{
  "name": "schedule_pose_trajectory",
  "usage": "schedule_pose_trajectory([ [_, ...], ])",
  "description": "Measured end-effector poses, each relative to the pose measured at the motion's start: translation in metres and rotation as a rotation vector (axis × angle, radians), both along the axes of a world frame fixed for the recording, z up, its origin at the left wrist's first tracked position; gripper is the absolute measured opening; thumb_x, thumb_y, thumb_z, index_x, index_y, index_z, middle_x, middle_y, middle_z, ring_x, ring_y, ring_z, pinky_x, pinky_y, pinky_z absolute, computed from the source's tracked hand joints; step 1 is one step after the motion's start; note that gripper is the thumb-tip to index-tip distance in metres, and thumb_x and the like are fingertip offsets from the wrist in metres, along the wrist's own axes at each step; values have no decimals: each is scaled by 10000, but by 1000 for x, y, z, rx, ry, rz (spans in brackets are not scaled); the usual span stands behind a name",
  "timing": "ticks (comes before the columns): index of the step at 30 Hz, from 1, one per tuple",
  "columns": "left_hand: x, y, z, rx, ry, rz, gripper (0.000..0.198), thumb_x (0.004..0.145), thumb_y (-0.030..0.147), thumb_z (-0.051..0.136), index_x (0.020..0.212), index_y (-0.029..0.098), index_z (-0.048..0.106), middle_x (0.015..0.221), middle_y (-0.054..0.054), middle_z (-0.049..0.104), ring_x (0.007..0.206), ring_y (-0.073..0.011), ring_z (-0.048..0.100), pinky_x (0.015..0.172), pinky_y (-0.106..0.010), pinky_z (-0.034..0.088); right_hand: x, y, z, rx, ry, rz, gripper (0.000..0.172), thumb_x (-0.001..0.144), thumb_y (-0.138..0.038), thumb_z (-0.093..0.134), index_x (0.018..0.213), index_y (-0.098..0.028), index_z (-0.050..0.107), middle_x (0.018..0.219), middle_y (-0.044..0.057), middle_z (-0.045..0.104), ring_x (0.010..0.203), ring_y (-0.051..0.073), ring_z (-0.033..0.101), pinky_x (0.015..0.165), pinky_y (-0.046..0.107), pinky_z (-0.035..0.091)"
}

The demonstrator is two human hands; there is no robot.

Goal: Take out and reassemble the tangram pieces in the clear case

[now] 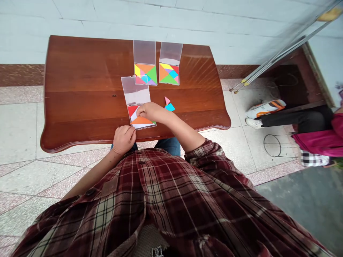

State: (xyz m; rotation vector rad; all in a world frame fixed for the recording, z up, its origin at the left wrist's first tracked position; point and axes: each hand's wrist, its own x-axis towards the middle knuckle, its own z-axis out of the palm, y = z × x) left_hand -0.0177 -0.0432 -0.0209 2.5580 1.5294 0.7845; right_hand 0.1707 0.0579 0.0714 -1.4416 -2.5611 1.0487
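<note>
- Pale wall (112,21) and tiled floor (21,128) surround a brown wooden table (88,89) with a glossy top; crutches (268,64) lean at the right, near a seated person's black trouser leg (284,119).
- Near case (144,126): a shallow box close to the table's front edge, turned slightly, its clear lid (135,91) laid open away from the wearer and overlapping the front of the far left case (145,84).
- Orange triangle (142,121): at the front of the near case, its long axis running left to right, roughly along the case's front side. One sharp tip points left, reaching the case's left side; the blunt corner points away from the wearer, toward the right hand (152,112).
- Right hand: fingers bunched narrowly at the triangle's upper edge; whether they pinch or press it, one cannot tell.
- Left hand (124,139): fingers curled close together at the case's front left corner; their grip cannot be told.
- Inside the near case, a red piece (132,110) occupies the back left and a green piece (154,123) shows at the right.
- Loose pieces: a pink triangle (167,100) and a blue piece (170,107), right of the case.
- Far right case (169,83): open, filled with coloured pieces, like its neighbour.
</note>
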Motion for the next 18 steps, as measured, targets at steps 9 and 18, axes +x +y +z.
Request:
schedule_pose_trajectory([
  [9, -2, -1, -1, 26, 34, -31, 194, 908, 202, 490, 837, 190, 670, 794, -91, 663, 750, -230, 544, 689, -378, 352, -7, 3, -10, 60, -119, 80, 281, 840, -70, 520, 905, -171, 774, 913, 21, 736, 840, 162, 582, 746, 299, 392],
  [18, -2, -1, -1, 60, 42, -20, 168, 878, 192, 511, 790, 199, 655, 768, -82, 649, 726, -226, 521, 670, -372, 330, -7, 2, -7, 39, -154, 60, 274, 830, -63, 531, 910, -149, 779, 925, 51, 738, 844, 165, 586, 755, 298, 390],
])
